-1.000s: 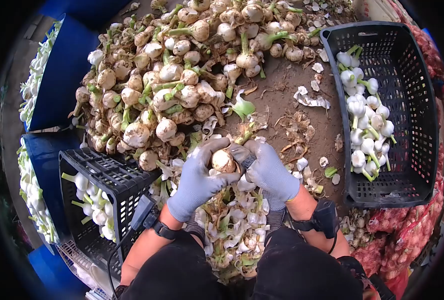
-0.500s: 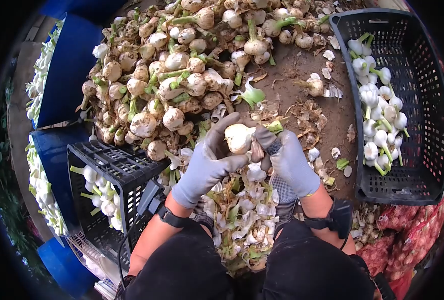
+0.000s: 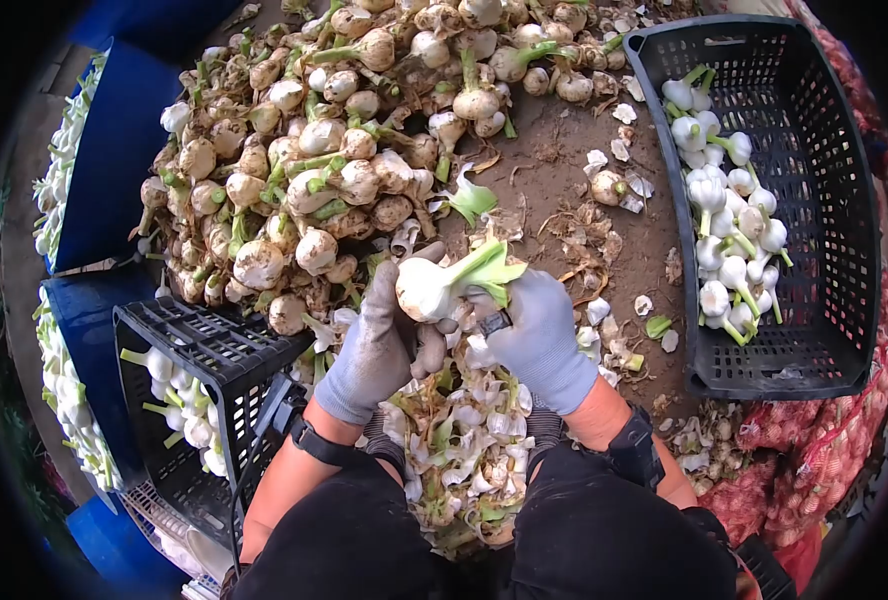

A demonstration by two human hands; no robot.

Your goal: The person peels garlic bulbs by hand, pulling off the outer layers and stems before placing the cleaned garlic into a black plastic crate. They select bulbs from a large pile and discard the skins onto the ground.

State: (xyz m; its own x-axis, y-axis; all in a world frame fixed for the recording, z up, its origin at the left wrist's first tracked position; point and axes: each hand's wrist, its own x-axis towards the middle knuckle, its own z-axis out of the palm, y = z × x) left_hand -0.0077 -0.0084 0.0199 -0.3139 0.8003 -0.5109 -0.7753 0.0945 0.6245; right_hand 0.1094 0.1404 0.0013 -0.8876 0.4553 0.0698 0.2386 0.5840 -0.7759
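A garlic bulb with white, partly peeled skin is held in my left hand, its gloved fingers curled beneath and beside it. The green stalk points up to the right, its leaves splayed apart. Close against the stalk's base, my gloved right hand is closed, pinching the outer skin there. A small dark band or tool sits at the right thumb; its exact kind I cannot make out. Below both hands lies a heap of peeled skins between my feet.
A pile of unpeeled garlic covers the ground ahead left. A black crate with cleaned bulbs stands right, another black crate leans at left. Blue containers of garlic line the far left. Red net sacks lie lower right.
The bulb has turned in my hands, and its stalk leaves now spread open and green. Dirty outer skin has come away from it. My right hand has rolled over, closer to the stalk's base.
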